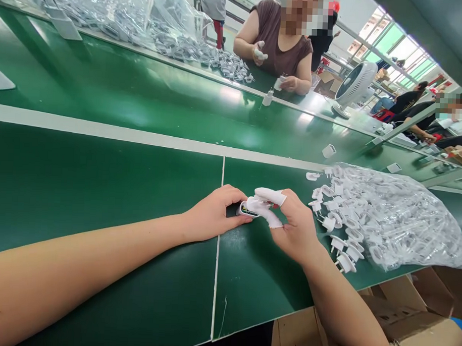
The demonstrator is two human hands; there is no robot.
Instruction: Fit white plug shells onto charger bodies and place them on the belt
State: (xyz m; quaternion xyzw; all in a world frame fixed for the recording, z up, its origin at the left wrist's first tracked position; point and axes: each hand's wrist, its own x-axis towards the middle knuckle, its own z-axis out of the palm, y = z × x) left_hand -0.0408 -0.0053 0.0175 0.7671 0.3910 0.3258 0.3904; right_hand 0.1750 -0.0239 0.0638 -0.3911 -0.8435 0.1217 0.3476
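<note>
My left hand (213, 213) rests on the green table, its thumb and fingers closed around a white charger housing (248, 211). The housing's open end faces me and shows something dark and yellowish inside. White finger cots cover the thumb and a finger of my right hand (294, 223). That hand pinches a small white plug piece (254, 202) at the rim of the open end; the cots partly hide it. To the right of my right hand lie several loose white two-pin plug pieces (336, 243), spilling from a clear plastic bag (415, 220).
A pale strip (103, 133) divides the table from the green belt (142, 97) beyond. White housings (329, 150) stand on the belt. Across it, a person (275, 48) handles white parts near another bagged pile (175, 45). A fan (355, 84) stands there. Cardboard boxes (419, 321) sit below right.
</note>
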